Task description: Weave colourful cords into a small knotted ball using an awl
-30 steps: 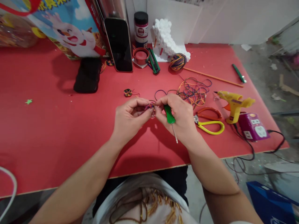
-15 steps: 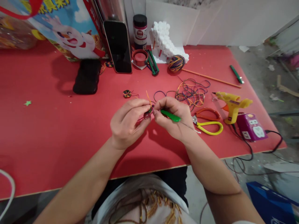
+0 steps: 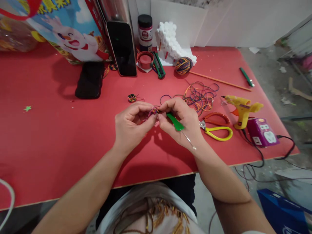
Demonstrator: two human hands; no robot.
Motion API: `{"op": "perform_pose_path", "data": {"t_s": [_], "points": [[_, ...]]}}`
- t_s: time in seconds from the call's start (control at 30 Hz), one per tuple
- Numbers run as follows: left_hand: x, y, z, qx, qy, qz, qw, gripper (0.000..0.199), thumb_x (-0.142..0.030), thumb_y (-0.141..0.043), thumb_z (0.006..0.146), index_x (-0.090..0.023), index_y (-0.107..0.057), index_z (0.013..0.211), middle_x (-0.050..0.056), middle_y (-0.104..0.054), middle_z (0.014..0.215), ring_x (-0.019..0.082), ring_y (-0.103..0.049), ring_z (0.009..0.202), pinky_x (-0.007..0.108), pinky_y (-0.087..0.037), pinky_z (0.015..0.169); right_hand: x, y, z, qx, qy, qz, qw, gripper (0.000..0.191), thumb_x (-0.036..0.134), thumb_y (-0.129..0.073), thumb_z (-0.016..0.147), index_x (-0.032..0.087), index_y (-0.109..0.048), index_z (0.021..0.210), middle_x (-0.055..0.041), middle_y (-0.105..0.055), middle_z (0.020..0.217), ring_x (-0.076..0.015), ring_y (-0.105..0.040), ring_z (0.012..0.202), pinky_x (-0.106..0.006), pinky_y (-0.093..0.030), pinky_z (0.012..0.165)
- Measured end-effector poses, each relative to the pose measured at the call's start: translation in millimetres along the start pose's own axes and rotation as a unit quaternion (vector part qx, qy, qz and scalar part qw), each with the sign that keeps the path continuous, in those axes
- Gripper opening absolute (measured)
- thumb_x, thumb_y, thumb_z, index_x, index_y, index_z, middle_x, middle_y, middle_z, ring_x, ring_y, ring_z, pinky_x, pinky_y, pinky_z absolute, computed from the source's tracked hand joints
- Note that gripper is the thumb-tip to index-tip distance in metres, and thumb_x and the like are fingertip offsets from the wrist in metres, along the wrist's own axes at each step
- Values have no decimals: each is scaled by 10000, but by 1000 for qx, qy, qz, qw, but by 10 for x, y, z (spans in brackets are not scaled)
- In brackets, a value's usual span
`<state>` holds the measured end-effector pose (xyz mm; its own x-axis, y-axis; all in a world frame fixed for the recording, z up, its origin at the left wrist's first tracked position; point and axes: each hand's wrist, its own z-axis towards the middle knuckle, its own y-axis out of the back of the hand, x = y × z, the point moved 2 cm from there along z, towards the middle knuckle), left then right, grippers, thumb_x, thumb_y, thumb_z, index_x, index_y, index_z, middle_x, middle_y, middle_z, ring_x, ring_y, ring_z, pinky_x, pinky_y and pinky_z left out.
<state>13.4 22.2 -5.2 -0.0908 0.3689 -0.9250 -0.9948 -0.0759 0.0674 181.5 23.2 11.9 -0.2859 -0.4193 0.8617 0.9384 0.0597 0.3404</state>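
Between the fingertips of my left hand (image 3: pixel 133 125) is a small piece of multicoloured crochet (image 3: pixel 152 112), partly hidden by the fingers. My right hand (image 3: pixel 181 122) is closed around the green handle of a crochet hook (image 3: pixel 175 122), whose bare metal end points back over the wrist. The hook's other end is hidden at the fingertips, which meet the crochet piece. Beyond the right hand lies a loose tangle of multicoloured yarn (image 3: pixel 200 99). A small round crocheted disc (image 3: pixel 132 98) rests on the table behind my left hand.
To the right are scissors (image 3: pixel 218 133) with red and yellow handles, a yellow glue gun (image 3: pixel 242 109) and a purple box (image 3: pixel 262 133). A yarn ball (image 3: pixel 183 66), a stick (image 3: pixel 220 80), a green cutter (image 3: pixel 159 65) and a standing phone (image 3: pixel 122 48) are farther back on the red table (image 3: pixel 60 139).
The crochet piece has turned and shows more between my fingers. My right hand has rotated, so the hook's rear end now points lower. The orange strand that stood up is no longer visible.
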Motion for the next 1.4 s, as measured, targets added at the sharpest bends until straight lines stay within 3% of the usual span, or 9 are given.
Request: {"op": "perform_pose_path", "data": {"t_s": [0.13, 0.4, 0.73, 0.83, 0.93, 1.0, 1.17, 1.27, 1.4], "points": [[9, 28, -1, 11, -4, 31, 999, 65, -213, -809, 881, -242, -796, 937, 34, -779, 970, 178, -730, 932, 332, -625, 853, 22, -18, -34, -9, 57, -84, 995, 144, 143, -645, 925, 247, -617, 1021, 8, -714, 854, -136, -675, 738, -266, -555, 724], [-39, 34, -22, 25, -72, 105, 992, 100, -223, -805, 891, -284, -812, 971, 49, -795, 1018, 230, -741, 975, 399, -630, 878, -15, -8, -33, -8, 85, -146, 986, 113, 164, -622, 946, 253, -607, 1013, 4, -716, 846, -154, -680, 731, -278, -540, 718], [-30, 62, -78, 20, -222, 194, 955, 235, -136, -800, 881, -260, -795, 1081, 70, -817, 1133, 242, -765, 1055, 408, -627, 986, -32, -2, -56, -21, 98, -173, 980, 114, 149, -614, 940, 258, -595, 966, 7, -677, 821, -145, -638, 722, -275, -506, 708], [-39, 43, -70, 12, -190, 171, 967, 181, -165, -822, 872, -262, -797, 1022, 61, -814, 1083, 239, -762, 1034, 416, -633, 972, -32, 1, -42, -21, 76, -143, 987, 114, 147, -631, 928, 257, -607, 940, 13, -680, 825, -136, -633, 717, -268, -509, 702], [-49, 8, -45, -5, -93, 101, 990, 58, -265, -829, 893, -260, -785, 930, 54, -795, 997, 228, -756, 992, 407, -646, 908, 11, 14, -9, -23, 53, -86, 995, 109, 146, -646, 914, 245, -604, 900, 20, -678, 810, -123, -624, 696, -258, -511, 681], [-49, -16, -33, -10, -24, 28, 999, 108, -329, -842, 892, -247, -772, 887, 55, -776, 962, 214, -748, 958, 383, -649, 849, 41, 19, 12, -18, 32, -41, 998, 105, 148, -637, 912, 239, -595, 879, 20, -673, 805, -120, -632, 690, -263, -523, 682], [-16, -31, -33, 7, 82, -96, 992, 144, -320, -880, 848, -237, -767, 878, 26, -757, 956, 144, -700, 742, 318, -628, 663, 20, 14, 32, 7, 18, 57, 998, 65, 176, -646, 925, 230, -610, 913, 8, -688, 843, -128, -683, 721, -285, -558, 698], [-15, -20, -30, 10, 86, -119, 989, 97, -251, -869, 843, -238, -779, 878, 17, -757, 948, 127, -688, 705, 305, -624, 646, -28, 9, 39, 21, 28, 100, 994, 63, 200, -665, 953, 225, -609, 940, 15, -703, 820, -122, -695, 704, -272, -561, 677], [-59, -1, -10, -22, 30, -61, 997, 63, -209, -847, 847, -232, -788, 856, 36, -767, 931, 171, -731, 885, 312, -639, 752, -31, 4, 44, 16, 25, 65, 997, 95, 214, -683, 955, 229, -602, 1001, 8, -724, 842, -124, -698, 717, -262, -570, 677]]}}
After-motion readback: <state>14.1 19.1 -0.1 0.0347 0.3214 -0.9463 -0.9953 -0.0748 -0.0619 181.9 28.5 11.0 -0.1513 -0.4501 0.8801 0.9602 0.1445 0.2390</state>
